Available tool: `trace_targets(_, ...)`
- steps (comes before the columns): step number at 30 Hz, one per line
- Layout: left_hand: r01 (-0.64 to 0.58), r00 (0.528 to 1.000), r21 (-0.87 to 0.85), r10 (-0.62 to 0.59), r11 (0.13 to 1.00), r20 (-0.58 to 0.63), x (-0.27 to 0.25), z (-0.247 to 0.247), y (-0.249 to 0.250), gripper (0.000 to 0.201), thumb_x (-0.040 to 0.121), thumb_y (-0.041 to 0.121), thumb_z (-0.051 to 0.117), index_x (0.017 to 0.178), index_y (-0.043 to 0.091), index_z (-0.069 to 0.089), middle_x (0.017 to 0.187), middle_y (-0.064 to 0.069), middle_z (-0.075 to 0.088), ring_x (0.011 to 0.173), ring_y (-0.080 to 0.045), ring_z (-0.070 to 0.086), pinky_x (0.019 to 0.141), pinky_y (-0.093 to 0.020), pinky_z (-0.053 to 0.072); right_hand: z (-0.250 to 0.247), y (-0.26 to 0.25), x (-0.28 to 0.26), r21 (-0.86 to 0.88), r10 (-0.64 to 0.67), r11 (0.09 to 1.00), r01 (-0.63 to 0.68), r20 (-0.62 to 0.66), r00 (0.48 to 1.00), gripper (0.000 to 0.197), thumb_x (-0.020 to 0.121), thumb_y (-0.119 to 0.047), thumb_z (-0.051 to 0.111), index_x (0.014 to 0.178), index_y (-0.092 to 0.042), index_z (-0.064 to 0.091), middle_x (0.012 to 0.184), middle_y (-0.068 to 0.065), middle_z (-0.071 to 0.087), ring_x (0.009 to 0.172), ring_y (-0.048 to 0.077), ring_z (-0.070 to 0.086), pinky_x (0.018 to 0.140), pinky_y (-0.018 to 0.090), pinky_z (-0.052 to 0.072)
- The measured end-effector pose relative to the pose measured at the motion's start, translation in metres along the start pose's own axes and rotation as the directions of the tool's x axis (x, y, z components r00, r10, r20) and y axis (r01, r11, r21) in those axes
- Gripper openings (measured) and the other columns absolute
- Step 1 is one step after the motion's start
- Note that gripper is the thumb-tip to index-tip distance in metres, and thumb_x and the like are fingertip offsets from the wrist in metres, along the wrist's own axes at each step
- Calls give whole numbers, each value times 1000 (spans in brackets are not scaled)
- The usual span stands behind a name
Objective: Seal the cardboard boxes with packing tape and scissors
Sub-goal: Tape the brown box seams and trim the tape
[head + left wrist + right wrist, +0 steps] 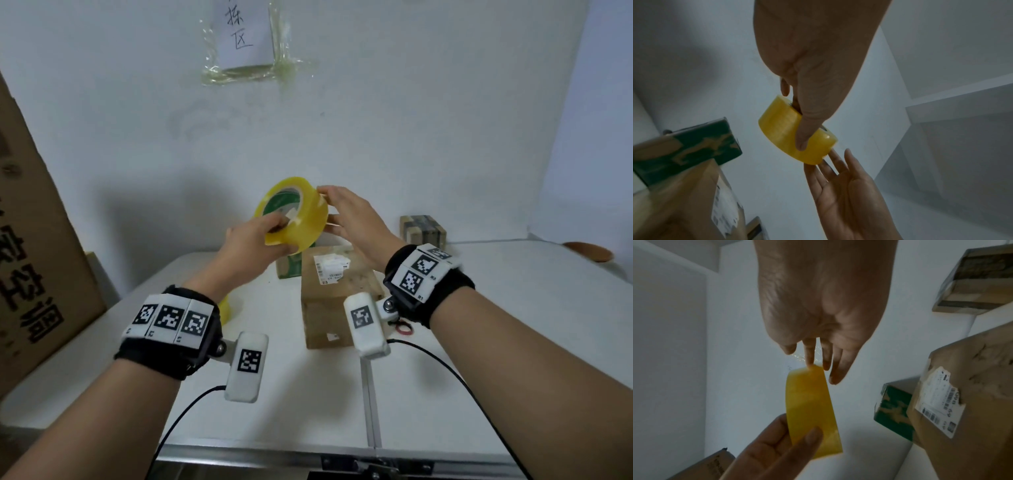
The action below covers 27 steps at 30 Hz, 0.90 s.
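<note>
large printed carton (pixel 37 246) leaning at far left, well apart from the work zone; white table (pixel 496 342) carrying everything else, near edge metal-framed, right half open for laying out a strip. brown cardboard box (pixel 337 291) at table centre, directly below both raised hands, torn label on top; judged stiff and light, likely to slide under a pressed strip, so best braced with one palm on the top face. green-printed box (pixel 289 269) just behind it, touching or nearly so; cannot tell which. small taped box (pixel 423 230) against the back wall to the right, apart from the rest. yellow tape roll (pixel 293 216) held in the air above the brown cardboard box, tilted, core facing the head camera; judged rigid, moderately light, smooth on the outer face and sticky at any lifted end; best gripped through the core and across the width. left hand (pixel 257 241) gripping exactly so, thumb across the outer face, fingers curled into the core. right hand (pixel 356 219) holding nothing, fingers nearly straight, fingertips (pixel 809 360) touching the roll's far rim, apparently feeling for the tape end; a crinkled clear film visible at those fingertips in the right wrist view. red-handled item (pixel 404 327), possibly the scissors, mostly hidden behind the right wrist camera. ample free air above the boxes for drawing out a strip; wall close behind.
</note>
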State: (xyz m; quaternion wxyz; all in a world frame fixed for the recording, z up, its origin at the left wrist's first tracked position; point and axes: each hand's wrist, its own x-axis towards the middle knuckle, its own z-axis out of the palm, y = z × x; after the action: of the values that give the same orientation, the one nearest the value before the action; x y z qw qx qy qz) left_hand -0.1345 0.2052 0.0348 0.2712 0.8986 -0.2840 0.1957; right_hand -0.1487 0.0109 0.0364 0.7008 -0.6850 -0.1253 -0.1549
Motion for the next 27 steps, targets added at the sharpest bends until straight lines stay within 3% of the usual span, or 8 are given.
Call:
trace_targets(5, 36, 999, -198, -37, 980, -3, 8, 13, 11, 19, 81, 29, 75, 87, 33, 57, 83, 14, 60, 82, -14, 56, 81, -38, 46, -11, 9, -6, -142, -138, 982, 124, -91, 986, 24, 97, -25, 54, 119, -27, 64, 121, 6, 63, 117, 20, 60, 89, 38, 58)
trace_targets(11, 54, 998, -413, -63, 909, -10, 15, 27, 36, 20, 81, 26, 76, 98, 24, 65, 89, 4, 67, 84, -17, 62, 78, -35, 50, -27, 2, -11, -129, -120, 987, 97, -192, 974, 23, 98, -23, 57, 119, -17, 60, 119, 10, 63, 110, 22, 64, 87, 34, 58)
trace_targets(13, 28, 1000, -476, -29, 879, 5, 15, 31, 41, 19, 81, 27, 76, 97, 31, 66, 92, 5, 68, 88, -17, 64, 81, -35, 51, -34, -3, -13, -4, -18, 1000, 18, -224, 974, 30, 100, -28, 54, 123, -8, 56, 121, 14, 64, 105, 24, 67, 86, 32, 58)
trace_targets(17, -102, 992, -305, 120, 947, 41, 18, 41, 49, 21, 82, 29, 75, 99, 34, 62, 97, 20, 64, 87, 9, 57, 80, -10, 43, -47, -17, -21, 383, 241, 899, -213, -27, 970, 48, 101, -44, 45, 125, -5, 60, 108, 13, 71, 97, 24, 69, 79, 35, 57)
trace_targets(20, -200, 979, -9, 201, 980, 43, 25, 45, 53, 19, 82, 41, 71, 96, 31, 61, 81, 20, 57, 79, 1, 50, 91, -31, 40, -52, -22, -26, 535, 287, 809, -242, -1, 958, 45, 98, -33, 52, 131, -3, 55, 115, 17, 67, 98, 29, 66, 76, 37, 58)
trace_targets(22, -205, 974, 99, 193, 974, 118, 27, 45, 54, 27, 84, 47, 67, 104, 29, 64, 87, 18, 56, 84, -7, 49, 95, -39, 39, -53, -22, -30, 555, 281, 801, -224, -18, 960, 42, 96, -25, 52, 132, -2, 54, 114, 19, 65, 95, 30, 64, 79, 41, 57)
trace_targets(24, -161, 973, -20, 162, 987, 166, 27, 41, 53, 36, 87, 53, 60, 113, 29, 65, 101, 15, 61, 93, -5, 55, 96, -35, 44, -55, -19, -33, 537, 270, 817, -211, -33, 962, 41, 94, -19, 50, 130, 0, 54, 108, 18, 62, 93, 31, 61, 87, 46, 53)
trace_targets(27, -31, 999, -355, 31, 935, -8, 29, 34, 48, 34, 92, 50, 55, 122, 35, 60, 113, 14, 65, 106, -1, 59, 92, -39, 53, -59, -15, -36, 456, 274, 859, -231, -31, 961, 32, 92, -14, 47, 120, -3, 57, 106, 17, 60, 96, 30, 58, 95, 48, 48)
